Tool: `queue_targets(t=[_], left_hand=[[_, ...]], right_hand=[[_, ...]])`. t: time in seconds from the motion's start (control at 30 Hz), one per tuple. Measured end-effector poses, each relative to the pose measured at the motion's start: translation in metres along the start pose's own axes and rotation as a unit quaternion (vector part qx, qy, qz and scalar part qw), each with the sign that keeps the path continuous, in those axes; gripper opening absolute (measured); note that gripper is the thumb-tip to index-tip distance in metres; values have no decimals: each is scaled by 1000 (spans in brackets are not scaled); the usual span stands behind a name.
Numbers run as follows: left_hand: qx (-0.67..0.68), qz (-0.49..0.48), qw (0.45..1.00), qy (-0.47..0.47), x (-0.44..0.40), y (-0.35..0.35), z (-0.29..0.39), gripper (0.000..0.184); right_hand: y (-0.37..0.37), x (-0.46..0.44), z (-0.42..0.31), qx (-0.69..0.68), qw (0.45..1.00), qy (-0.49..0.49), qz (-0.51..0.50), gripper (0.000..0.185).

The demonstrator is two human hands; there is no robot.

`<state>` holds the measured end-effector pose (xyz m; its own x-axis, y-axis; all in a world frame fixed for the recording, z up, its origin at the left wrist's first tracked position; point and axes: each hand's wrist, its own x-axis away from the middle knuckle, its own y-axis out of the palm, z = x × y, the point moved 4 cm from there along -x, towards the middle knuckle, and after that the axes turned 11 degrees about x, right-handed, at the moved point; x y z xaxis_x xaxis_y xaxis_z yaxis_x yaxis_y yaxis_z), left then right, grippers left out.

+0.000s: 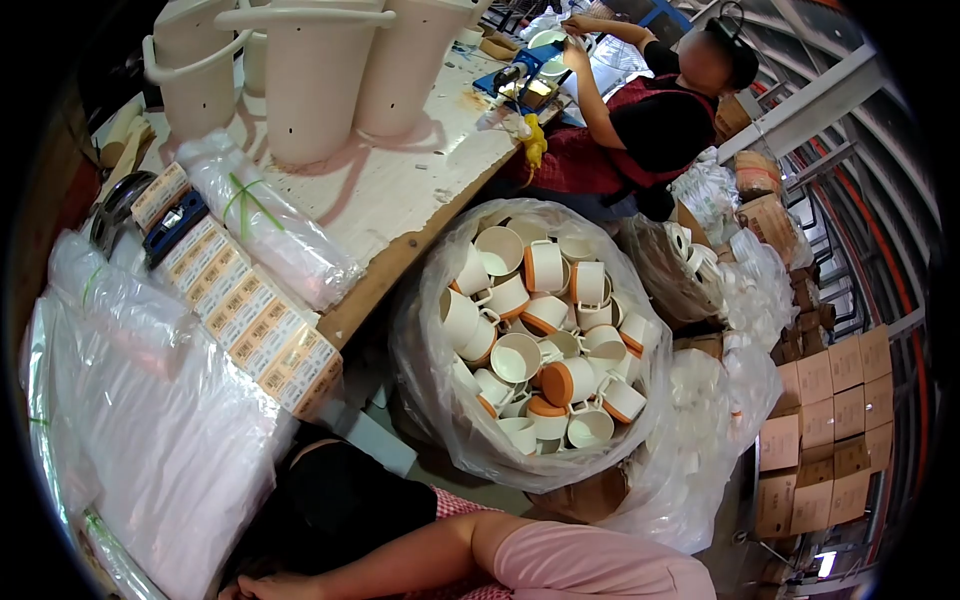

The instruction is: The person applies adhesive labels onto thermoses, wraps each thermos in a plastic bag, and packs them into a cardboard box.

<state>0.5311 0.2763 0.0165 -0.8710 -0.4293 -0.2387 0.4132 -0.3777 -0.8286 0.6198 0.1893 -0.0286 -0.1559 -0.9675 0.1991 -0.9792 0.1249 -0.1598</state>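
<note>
At the bottom edge, my right hand (268,588) is partly cut off by the frame, below a bare forearm and a pink sleeve (600,560). Its fingers are too hidden to show whether they hold anything. It is nearest to black cloth (335,495) and pink checked cloth (455,503). My left hand cannot be made out. Beyond my forearm stands a large clear plastic bag (425,400) full of cream mugs (515,357), several with orange bases. Left of the bag, a sheet of printed labels (250,310) lies at the table's corner.
Large cream buckets (315,90) stand on the worktable (420,180). Clear plastic packs (180,400) cover the left side. A co-worker (650,120) works at the table's far end near a blue device (515,80). Filled bags (690,420) and cardboard boxes (835,410) stand at right.
</note>
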Motion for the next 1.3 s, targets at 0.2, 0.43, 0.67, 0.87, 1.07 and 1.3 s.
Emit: queue_targets(t=[0.2,0.43,0.67,0.87,1.07,1.3], left_hand=[[86,-29,991,-94,26,11,-28,22],[51,-24,992,-112,24,8,-23,17],[19,-5,993,-115,10,5,-1,5],[-66,-76,991,-88,18,-1,0,9],[-67,-122,982,-129,20,-8,-7,15],[-58,-145,977,-144,20,-12,-8,22]], right_hand=[[22,-13,26,-65,991,-108,48,34],[37,-28,40,-126,989,-76,33,35],[41,-28,44,-242,967,-57,-48,25],[39,-19,52,-78,995,-56,-27,33],[34,-12,49,13,997,-67,-25,39],[36,-12,50,20,996,-78,-30,44]])
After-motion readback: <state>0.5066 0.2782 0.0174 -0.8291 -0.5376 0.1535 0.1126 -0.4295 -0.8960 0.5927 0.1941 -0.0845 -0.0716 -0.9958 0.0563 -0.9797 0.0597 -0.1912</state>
